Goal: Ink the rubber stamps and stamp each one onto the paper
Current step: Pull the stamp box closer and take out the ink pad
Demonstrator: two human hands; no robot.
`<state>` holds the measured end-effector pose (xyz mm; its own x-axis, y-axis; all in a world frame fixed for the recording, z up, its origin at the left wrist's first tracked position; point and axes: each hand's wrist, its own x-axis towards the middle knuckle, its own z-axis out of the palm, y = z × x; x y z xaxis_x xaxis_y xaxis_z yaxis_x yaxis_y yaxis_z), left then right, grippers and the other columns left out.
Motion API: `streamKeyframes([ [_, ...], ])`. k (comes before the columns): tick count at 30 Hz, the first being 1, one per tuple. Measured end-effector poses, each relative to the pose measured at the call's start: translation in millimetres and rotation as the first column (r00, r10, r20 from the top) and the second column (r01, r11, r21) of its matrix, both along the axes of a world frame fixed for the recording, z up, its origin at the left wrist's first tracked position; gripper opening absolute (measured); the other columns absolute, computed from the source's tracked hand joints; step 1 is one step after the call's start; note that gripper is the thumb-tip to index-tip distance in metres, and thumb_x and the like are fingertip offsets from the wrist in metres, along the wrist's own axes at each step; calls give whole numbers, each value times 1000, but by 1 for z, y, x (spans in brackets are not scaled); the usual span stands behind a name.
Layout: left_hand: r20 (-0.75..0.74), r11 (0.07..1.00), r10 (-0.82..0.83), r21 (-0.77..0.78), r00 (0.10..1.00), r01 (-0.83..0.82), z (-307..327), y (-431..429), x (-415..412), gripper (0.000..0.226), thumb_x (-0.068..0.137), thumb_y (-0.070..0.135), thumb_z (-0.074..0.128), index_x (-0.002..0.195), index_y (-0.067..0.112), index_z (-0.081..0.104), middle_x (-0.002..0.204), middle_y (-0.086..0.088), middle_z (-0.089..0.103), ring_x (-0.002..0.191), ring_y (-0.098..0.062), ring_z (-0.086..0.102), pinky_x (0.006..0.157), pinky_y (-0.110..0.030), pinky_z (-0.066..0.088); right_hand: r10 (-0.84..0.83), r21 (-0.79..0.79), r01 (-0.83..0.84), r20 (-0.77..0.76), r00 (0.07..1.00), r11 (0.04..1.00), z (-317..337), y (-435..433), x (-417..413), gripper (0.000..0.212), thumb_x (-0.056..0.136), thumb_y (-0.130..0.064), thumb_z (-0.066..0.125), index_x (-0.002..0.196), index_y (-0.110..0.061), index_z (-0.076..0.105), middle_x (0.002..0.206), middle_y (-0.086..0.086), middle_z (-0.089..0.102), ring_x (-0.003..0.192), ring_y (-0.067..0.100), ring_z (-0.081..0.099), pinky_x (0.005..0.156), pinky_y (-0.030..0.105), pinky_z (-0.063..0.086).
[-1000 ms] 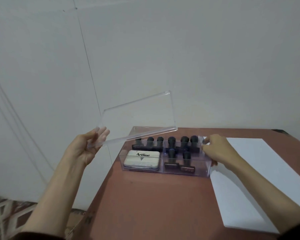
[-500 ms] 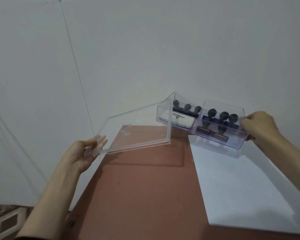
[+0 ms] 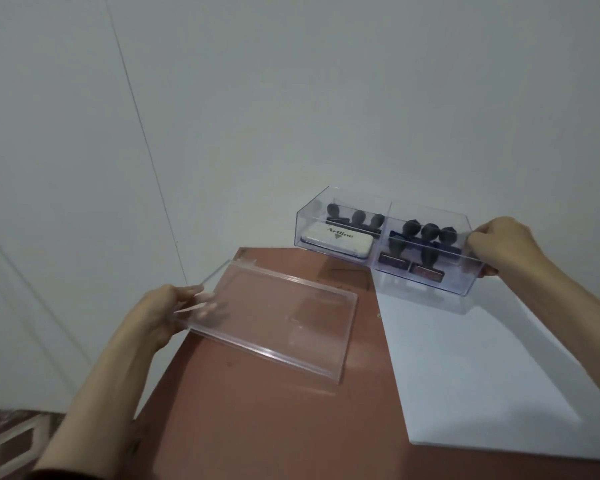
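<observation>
Fingers of left hand pinch the short left edge of the flat clear plastic lid, low over the reddish-brown table. Right hand is closed round the right end of the clear plastic two-compartment box, over the far end of the white paper sheet. Left compartment: white Artline ink pad tin, three black-handled rubber stamps behind. Right compartment: five more.

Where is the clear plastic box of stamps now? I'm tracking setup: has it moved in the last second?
Yes. The clear plastic box, gripped by the right hand, left the brown table's far left area and now hangs over the white paper's far edge.
</observation>
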<state>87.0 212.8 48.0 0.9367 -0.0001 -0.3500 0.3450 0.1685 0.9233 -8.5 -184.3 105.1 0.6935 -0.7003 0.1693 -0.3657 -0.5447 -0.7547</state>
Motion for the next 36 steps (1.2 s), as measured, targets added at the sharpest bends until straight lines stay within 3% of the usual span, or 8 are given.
streamKeyframes([
  [4,4,998,40,-41,999,-40,-9,-27,7,21,91,-9,32,91,-2,52,62,-10,68,43,-20,65,43,-30,54,72,-20,-73,-13,997,997,-3,16,4,25,79,4,41,78,13,65,66,25,65,41,24,50,43,24,38],
  [11,225,984,86,136,971,-118,-27,-47,4,21,90,-5,42,77,-2,59,62,-13,69,51,-23,66,62,-36,57,176,-22,-176,-30,984,984,-14,55,10,26,77,8,41,86,17,64,71,22,60,43,26,52,45,30,45],
  [15,400,721,-69,654,914,-231,-30,-37,-5,21,83,13,59,69,1,70,66,-16,67,63,-27,59,59,-28,46,224,-8,-225,-45,973,974,-24,75,10,25,73,7,42,84,20,61,67,22,58,44,28,53,48,35,47],
  [19,366,592,-140,776,920,-219,-32,-27,-7,31,77,13,62,48,8,55,46,-8,44,50,-24,39,47,-25,31,253,0,-253,-58,966,967,-35,88,11,25,73,8,42,84,20,60,67,22,58,42,29,53,48,35,46],
  [22,313,557,-168,813,935,-172,-33,-20,-6,25,78,20,65,55,9,64,49,-8,50,55,-26,43,51,-27,34,253,-5,-254,-59,966,967,-40,91,11,26,73,7,42,87,20,60,72,28,62,41,27,54,50,42,51],
  [27,234,611,-257,791,938,-30,-27,-10,1,23,81,12,62,60,5,66,53,-9,41,53,-20,32,46,-24,27,242,-35,-244,-65,968,969,-45,93,9,31,74,6,43,95,18,61,84,31,65,44,29,57,54,45,54],
  [31,272,857,-152,515,950,-10,-16,-12,5,24,90,11,54,70,5,65,65,-8,55,47,-14,45,37,-13,34,243,-47,-246,-68,968,968,-46,95,9,33,76,5,44,102,16,61,86,29,65,47,29,59,54,44,54],
  [36,175,985,-68,170,982,38,-8,-32,6,29,93,34,49,93,7,60,88,-7,66,75,-15,62,51,-17,49,291,-16,-293,-80,953,956,-49,95,6,31,80,0,48,105,7,64,49,16,58,27,13,46,35,16,36],
])
